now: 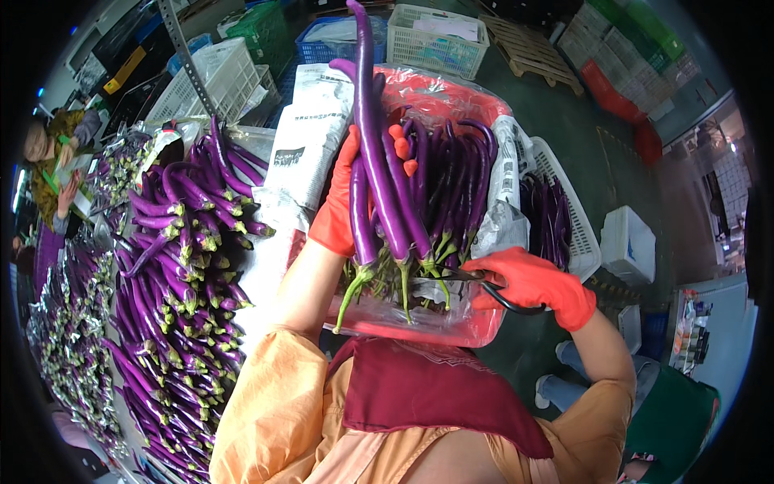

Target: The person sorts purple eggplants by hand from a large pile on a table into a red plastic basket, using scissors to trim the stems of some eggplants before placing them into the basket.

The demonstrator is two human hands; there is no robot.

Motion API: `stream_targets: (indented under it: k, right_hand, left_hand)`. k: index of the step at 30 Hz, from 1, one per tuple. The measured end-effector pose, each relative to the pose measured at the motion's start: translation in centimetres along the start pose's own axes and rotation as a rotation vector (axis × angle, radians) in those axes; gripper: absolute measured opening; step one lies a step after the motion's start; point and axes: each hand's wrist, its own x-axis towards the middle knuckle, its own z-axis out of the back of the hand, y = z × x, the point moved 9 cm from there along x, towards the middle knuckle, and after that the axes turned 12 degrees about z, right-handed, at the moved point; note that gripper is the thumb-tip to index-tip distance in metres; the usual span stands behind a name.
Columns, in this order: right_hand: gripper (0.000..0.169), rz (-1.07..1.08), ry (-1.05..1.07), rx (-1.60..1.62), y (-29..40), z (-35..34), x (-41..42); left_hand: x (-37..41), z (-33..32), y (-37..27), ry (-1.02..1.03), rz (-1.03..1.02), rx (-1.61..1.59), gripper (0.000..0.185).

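Note:
Gloved in red rubber, my left hand (342, 192) grips a small bunch of long purple eggplants (382, 199) over a red crate (417, 333). Their green stems hang toward me. A pair of scissors with black handles (505, 297) is in my right hand (532, 281), also in a red glove. Its blades lie across the stems just below the eggplant caps. Inside the crate, lined with clear plastic and newspaper (507, 163), more eggplants (462, 181) lie side by side. Cut stems (387, 275) are piled at the crate's near end.
Left of the crate, a table holds a large heap of eggplants (181, 290) and bagged ones (72, 339). Another person (60, 163) works at the far left. A white basket of eggplants (580, 212) stands to the right, near a foam box (629, 245). Someone in jeans (574, 366) is at the lower right.

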Motion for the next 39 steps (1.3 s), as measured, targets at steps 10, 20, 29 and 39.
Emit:
stream_targets:
  k: [10,20,29,39]
  right_hand:
    - [0.042,-0.182,0.112,-0.103,-4.4,-3.0,1.5]
    - [0.047,-0.111,0.009,-0.107,-3.3,-4.0,4.5]
    - [0.045,-0.074,0.201,0.151,-3.4,-3.3,0.2]
    - [0.041,-0.216,0.046,-0.185,-4.4,-4.2,4.7]
  left_hand:
    - [-1.2,2.9,-2.2,-0.316,-0.168,0.407,0.058]
    - [-0.1,2.3,-1.1,-0.332,-0.214,0.542,0.066]
    - [-0.4,-0.2,-1.9,-0.488,-0.261,0.927,0.056]
    - [0.5,-0.6,-1.4,-0.566,-0.569,1.484,0.093]
